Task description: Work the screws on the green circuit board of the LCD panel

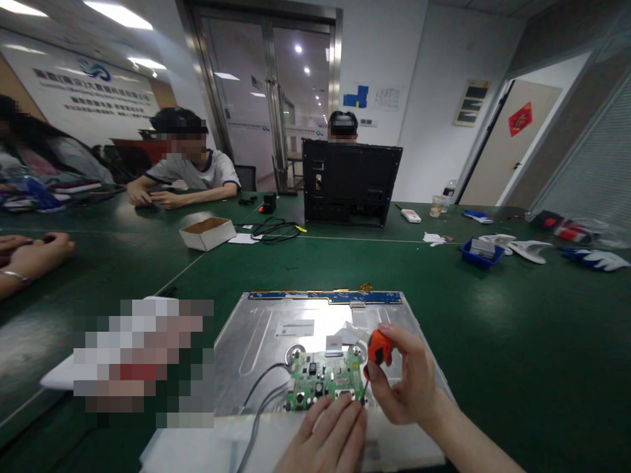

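A short orange-and-black screwdriver (379, 347) is pinched in my right hand (411, 381). Its thin shaft points down at the lower right corner of a green circuit board (323, 374). My left hand (330, 437) lies with outstretched fingers over the board's near edge, its fingertips close to the shaft's tip. The board sits on the silver metal back of a flat display panel (261, 322), and a blue strip board (296, 297) runs along the panel's far edge. Grey cables (263, 410) leave the board on the left. The screw under the tip cannot be made out.
White foam sheeting (197, 450) lies along the panel's near side. Beyond stand a small open box (208, 234), black cable coils (276, 230), an upright black monitor (351, 184) and a blue tray (482, 253). Co-workers sit around the green table (513, 328); one person's hands (34, 259) are at left.
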The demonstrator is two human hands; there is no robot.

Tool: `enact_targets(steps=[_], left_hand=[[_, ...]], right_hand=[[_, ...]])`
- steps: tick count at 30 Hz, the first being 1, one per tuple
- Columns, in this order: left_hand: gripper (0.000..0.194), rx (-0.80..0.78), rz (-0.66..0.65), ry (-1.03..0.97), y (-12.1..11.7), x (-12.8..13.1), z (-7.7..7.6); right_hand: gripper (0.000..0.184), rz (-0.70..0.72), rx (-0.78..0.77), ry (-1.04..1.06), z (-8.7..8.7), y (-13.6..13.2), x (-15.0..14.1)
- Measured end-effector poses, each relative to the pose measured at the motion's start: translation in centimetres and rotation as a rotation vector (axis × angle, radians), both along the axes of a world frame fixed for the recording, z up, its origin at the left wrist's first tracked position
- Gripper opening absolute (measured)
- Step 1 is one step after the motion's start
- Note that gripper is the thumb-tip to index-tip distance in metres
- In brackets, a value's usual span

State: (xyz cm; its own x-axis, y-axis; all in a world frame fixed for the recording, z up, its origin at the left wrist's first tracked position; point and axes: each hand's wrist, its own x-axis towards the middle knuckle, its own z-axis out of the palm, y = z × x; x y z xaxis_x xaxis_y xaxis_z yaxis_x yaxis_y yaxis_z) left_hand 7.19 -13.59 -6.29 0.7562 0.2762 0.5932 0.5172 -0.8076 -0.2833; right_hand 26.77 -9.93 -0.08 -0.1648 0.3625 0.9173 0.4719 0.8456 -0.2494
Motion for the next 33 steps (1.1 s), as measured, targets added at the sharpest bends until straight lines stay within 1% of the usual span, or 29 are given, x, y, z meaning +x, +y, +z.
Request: enact_targets(steps=[4, 10, 15, 19, 24, 29, 33], left_hand=[[0.032, -0.007, -0.005, -0.009, -0.1, 0.0, 0.0], [0.029, 0.002, 0.000, -0.009, -0.1, 0.0, 0.0], [0.030, -0.012, 0.001, -0.012, -0.1, -0.1, 0.1], [0.030, -0.006, 0.002, 0.009, -0.2, -0.1, -0.2], [0.033, -0.016, 0.004, 0.025, -0.2, -0.1, -0.3], [0.028, -0.001, -0.003, -0.004, -0.2, 0.0, 0.1], [0.030, -0.001, -0.007, -0.013, -0.1, 0.0, 0.5]], right_hand=[[0.061, 0.009, 0.007, 0.009, 0.0, 0.0, 0.0], [0.059, -0.013, 0.017, 0.013, -0.1, 0.1, -0.2], [0.051, -0.036, 0.053, -0.007, 0.6, 0.2, -0.3], [0.049, -0.048, 0.046, -0.039, 1.0, 0.1, -0.3], [0.052, -0.004, 0.017, -0.038, 0.9, 0.1, -0.1], [0.056, 0.029, -0.005, -0.018, 0.7, 0.1, 0.0], [0.057, 0.059, -0.010, -0.005, 0.6, 0.1, 0.0]])
